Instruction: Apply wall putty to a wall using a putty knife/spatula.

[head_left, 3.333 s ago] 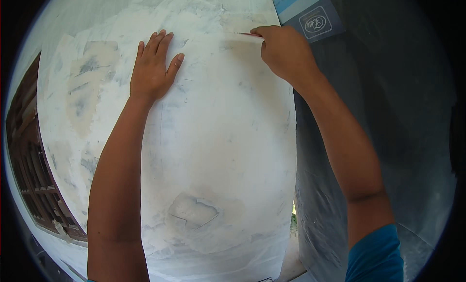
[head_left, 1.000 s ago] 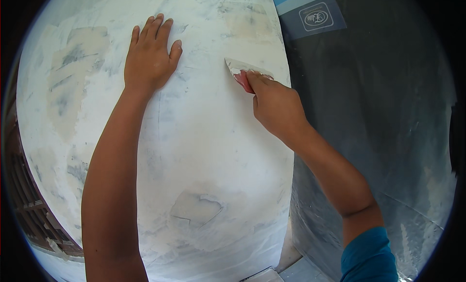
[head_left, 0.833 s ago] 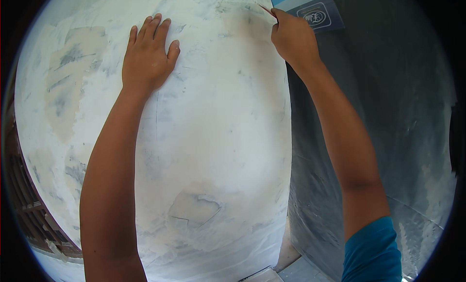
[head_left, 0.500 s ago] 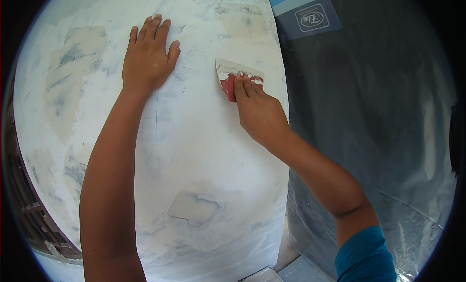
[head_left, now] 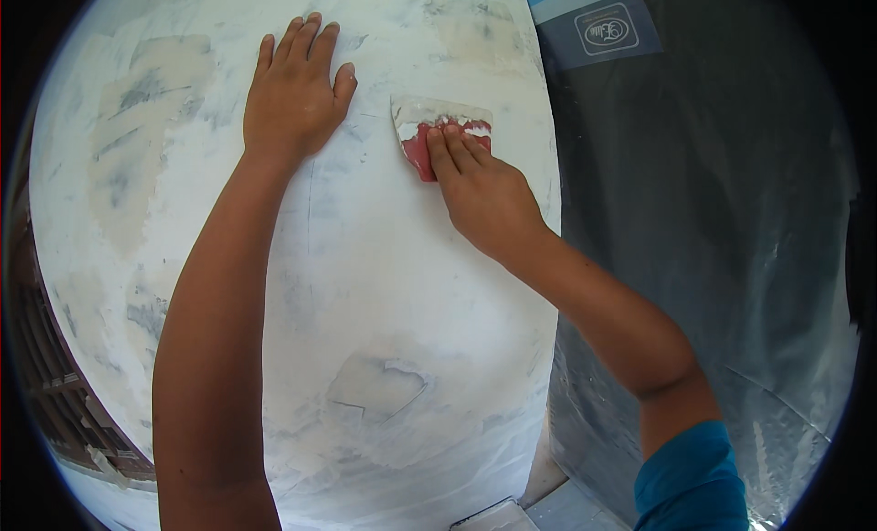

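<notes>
A large white surface [head_left: 365,275], patched with beige and grey smears, spreads under both my hands. My left hand [head_left: 297,92] lies flat on its upper part, fingers stretched out and thumb apart, holding nothing. Right of it, my right hand [head_left: 484,184] grips a putty knife [head_left: 443,109] with a wide pale blade and a red handle. White paste is stuck along the handle's edge. The blade rests against the white surface, its broad edge pointing away from me. The fingers press on the handle and cover part of it; the thumb is hidden.
Dark plastic sheeting [head_left: 676,211] hangs along the right side, with a blue-grey printed label [head_left: 598,33] at its top. At the lower left is a brown slatted frame [head_left: 50,357]. A pale flat-edged object [head_left: 498,517] shows at the bottom edge.
The putty knife in my right hand has slid left across the white surface, closer to my left hand. The view has shifted slightly; my left hand stays flat in place.
</notes>
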A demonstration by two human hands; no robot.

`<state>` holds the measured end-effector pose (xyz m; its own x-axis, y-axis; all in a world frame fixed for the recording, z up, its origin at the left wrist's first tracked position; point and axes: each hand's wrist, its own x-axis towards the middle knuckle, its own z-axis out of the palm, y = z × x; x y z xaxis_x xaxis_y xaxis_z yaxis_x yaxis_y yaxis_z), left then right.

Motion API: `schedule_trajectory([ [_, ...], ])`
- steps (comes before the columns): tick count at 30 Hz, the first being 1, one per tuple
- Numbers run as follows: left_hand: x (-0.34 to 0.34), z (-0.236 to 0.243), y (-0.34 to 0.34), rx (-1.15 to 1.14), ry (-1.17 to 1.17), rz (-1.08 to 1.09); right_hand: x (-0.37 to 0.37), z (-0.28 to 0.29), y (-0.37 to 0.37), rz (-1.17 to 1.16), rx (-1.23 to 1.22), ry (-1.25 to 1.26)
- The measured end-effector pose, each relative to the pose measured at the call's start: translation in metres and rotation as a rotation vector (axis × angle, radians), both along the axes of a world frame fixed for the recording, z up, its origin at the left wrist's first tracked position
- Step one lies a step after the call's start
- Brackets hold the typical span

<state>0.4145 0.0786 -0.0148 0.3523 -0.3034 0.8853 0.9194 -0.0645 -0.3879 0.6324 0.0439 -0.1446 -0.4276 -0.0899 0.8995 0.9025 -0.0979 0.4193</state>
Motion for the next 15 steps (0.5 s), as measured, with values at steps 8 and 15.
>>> schedule_trajectory([
  [8, 0.005, 0.002, -0.001, 0.011, 0.021, -0.029, 0.039, 0.104, -0.046, 0.152, -0.063, 0.328],
  [15, 0.001, 0.000, 0.004, 0.001, 0.015, -0.022, 0.012, -0.018, 0.003, 0.092, -0.113, 0.106],
])
